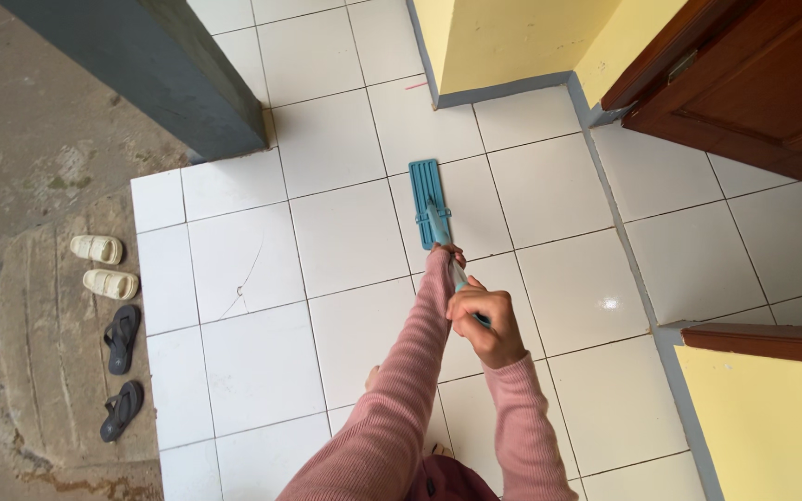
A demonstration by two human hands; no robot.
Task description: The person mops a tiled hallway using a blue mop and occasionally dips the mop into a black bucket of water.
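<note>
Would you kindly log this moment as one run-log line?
left hand: gripping mop handle | right hand: gripping mop handle | mop head: flat on tiled floor

mop head [427, 199] on floor [345, 232], ahead of both hands | left hand [447, 255] farther down handle [461, 283], right hand [486, 325] behind it | pillar [169, 74] far left | sandals [109, 329] left, off tiles | door [754, 83] right

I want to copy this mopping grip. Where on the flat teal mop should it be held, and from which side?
Grip the mop by its long thin handle, not the flat head, which lies on the white tiles. Come from above and behind: left hand lower down, right hand wrapped higher up the handle.
</note>
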